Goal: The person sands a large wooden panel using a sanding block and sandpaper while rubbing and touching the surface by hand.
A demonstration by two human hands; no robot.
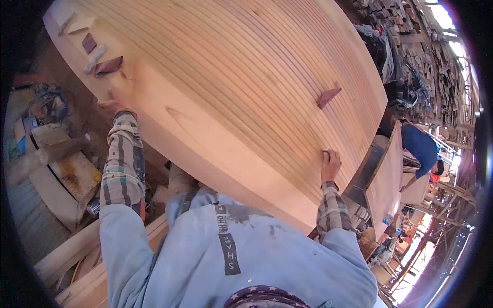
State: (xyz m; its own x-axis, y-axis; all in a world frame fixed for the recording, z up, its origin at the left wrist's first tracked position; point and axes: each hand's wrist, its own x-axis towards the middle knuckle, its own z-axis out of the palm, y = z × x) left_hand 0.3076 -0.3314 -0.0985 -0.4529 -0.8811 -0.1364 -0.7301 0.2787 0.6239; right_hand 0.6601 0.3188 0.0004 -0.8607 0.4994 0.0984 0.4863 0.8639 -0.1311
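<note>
One big grooved panel (221, 77): fills the middle, near edge close to the person's front, grooves running from far left toward near right.

Left hand (119, 101): on the panel's left edge, fingers pointing left. Can't tell if it's actually gripping or just lying there; my guess is it's steadying the wood.

Right hand (331, 165): on the grooves toward the near right, fingers curled in narrow, seemingly around a small dark piece (325, 152). Mostly hidden, so no clue what exactly. Probably held that tight to keep it pressed down on the wood.

Lone maroon piece (328, 97): sits on the grooves just beyond the right hand, probably put there for easy reach.

Far-left cluster: folded maroon piece (109, 66), smaller maroon piece (89, 43), grey stick (95, 58) and pale block (81, 24), all on the panel. Looks like they're parked out of the right hand's way.

Containers: can-like thing (93, 207) at near left, by the checked sleeve (122, 169); can't see what's inside, if anything.

Other person (421, 146): far right, blue top, bent beside a board (387, 177).
</note>
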